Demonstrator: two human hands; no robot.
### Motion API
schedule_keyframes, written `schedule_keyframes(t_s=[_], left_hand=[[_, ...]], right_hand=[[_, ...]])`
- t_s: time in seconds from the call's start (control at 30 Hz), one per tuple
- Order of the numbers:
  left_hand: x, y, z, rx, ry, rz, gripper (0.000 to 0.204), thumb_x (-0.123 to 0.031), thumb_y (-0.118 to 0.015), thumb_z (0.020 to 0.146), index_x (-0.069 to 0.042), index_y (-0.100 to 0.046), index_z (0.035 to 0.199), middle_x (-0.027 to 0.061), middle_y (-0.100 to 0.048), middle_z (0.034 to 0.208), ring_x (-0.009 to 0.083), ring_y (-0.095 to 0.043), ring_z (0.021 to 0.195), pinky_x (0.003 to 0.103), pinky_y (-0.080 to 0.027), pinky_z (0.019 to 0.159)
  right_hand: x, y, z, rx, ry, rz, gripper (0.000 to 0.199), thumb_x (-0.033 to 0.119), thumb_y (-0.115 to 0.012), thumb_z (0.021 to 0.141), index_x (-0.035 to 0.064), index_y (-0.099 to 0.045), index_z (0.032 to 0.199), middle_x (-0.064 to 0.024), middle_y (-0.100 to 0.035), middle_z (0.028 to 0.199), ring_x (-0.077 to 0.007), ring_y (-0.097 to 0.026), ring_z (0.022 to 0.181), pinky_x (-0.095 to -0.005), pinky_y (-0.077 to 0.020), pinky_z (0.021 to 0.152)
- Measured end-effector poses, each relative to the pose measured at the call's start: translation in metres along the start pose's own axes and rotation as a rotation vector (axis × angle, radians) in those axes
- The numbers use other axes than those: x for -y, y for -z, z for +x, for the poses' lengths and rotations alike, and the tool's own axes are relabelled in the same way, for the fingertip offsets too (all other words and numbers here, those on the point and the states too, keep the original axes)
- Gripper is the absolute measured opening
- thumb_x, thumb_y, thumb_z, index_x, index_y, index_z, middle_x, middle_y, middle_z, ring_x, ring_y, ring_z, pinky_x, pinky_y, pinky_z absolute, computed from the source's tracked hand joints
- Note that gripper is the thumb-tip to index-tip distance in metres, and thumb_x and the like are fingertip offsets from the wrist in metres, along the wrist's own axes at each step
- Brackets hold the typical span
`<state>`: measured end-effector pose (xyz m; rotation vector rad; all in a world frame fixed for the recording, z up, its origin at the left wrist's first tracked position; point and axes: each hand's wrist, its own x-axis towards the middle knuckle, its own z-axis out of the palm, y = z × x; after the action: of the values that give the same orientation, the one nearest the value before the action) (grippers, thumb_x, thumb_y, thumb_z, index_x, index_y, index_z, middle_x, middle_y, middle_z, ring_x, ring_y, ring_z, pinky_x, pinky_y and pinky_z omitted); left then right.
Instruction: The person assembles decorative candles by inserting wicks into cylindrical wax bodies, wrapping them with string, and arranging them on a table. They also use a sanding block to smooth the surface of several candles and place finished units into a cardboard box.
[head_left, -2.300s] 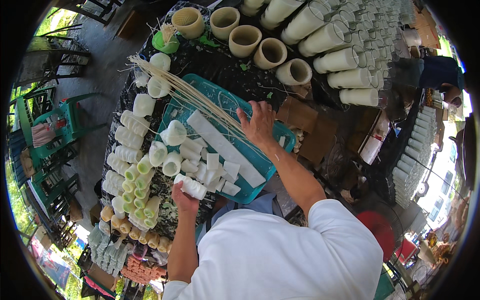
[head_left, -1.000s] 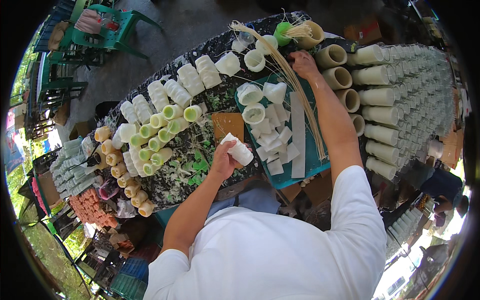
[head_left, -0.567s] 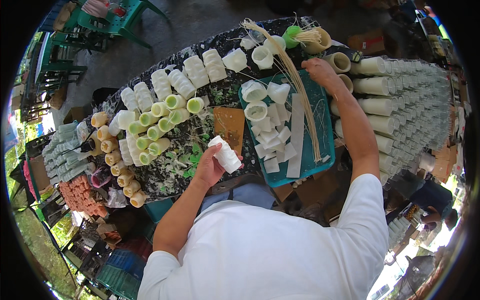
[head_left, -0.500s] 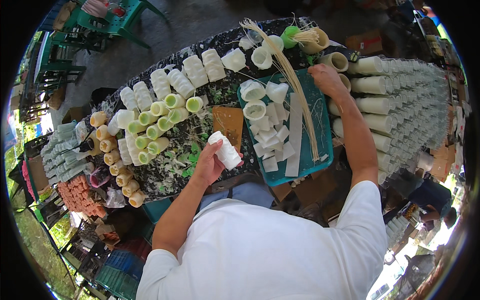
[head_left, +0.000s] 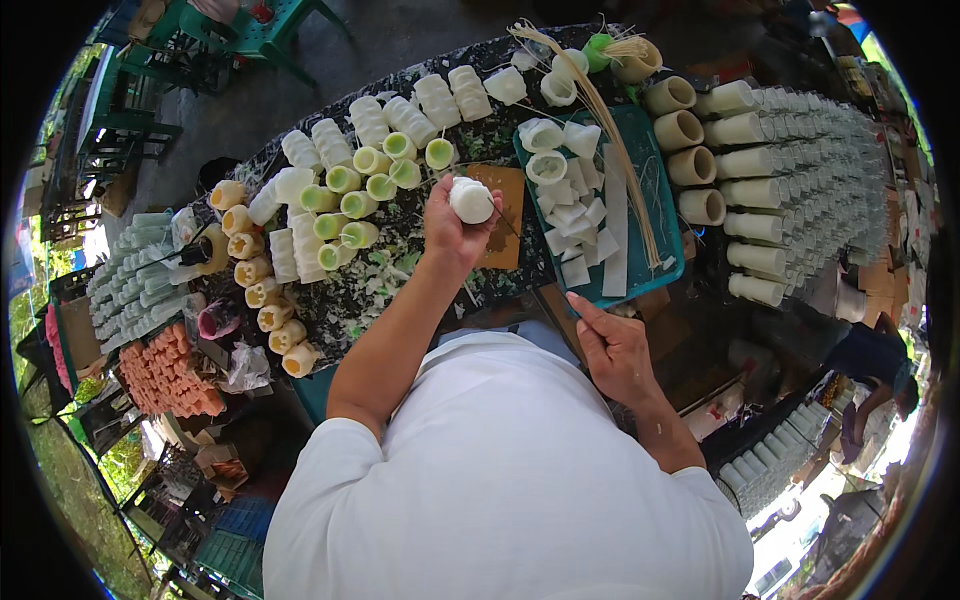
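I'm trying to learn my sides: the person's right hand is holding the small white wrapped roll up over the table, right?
Not quite. In the head view, the left hand holds the small white wrapped roll over the table; the right hand holds no roll.

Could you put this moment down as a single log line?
left hand: holds white roll over table | right hand: near teal tray, holding nothing seen
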<state>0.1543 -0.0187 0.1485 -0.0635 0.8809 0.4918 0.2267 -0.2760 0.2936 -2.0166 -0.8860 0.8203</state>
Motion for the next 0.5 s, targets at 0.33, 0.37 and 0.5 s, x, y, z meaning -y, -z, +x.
schedule_keyframes(t_s=[0.33, 0.37, 0.5], left_hand=[[-0.038, 0.020, -0.041, 0.148, -0.136, 0.035, 0.035, -0.037, -0.058, 0.103, -0.006, -0.051, 0.118, 0.0145, -0.063, 0.101, 0.0334, -0.071, 0.089, 0.042, -0.066, 0.074], [-0.040, 0.024, -0.043, 0.158, -0.142, 0.039, 0.036, -0.038, -0.058, 0.103, -0.006, -0.051, 0.119, 0.0146, -0.063, 0.101, 0.0333, -0.071, 0.088, 0.042, -0.066, 0.074], [-0.051, 0.034, -0.055, 0.223, -0.221, 0.099, 0.038, -0.039, -0.057, 0.103, -0.006, -0.049, 0.119, 0.0150, -0.063, 0.101, 0.0341, -0.073, 0.084, 0.045, -0.065, 0.071]], right_hand=[[0.033, -0.065, -0.035, -0.048, 0.184, -0.166, 0.040, -0.001, -0.065, 0.092, 0.0024, -0.069, 0.132, -0.0163, -0.067, 0.076, -0.0285, -0.064, 0.061, -0.0351, -0.0510, 0.060], [0.036, -0.069, -0.038, -0.051, 0.176, -0.149, 0.040, -0.001, -0.065, 0.092, 0.0024, -0.069, 0.132, -0.0165, -0.067, 0.076, -0.0285, -0.064, 0.061, -0.0351, -0.0511, 0.060], [0.053, -0.075, -0.045, -0.001, 0.125, -0.107, 0.039, 0.000, -0.064, 0.093, 0.0019, -0.069, 0.132, -0.0173, -0.067, 0.077, -0.0287, -0.064, 0.062, -0.0351, -0.0515, 0.062]])
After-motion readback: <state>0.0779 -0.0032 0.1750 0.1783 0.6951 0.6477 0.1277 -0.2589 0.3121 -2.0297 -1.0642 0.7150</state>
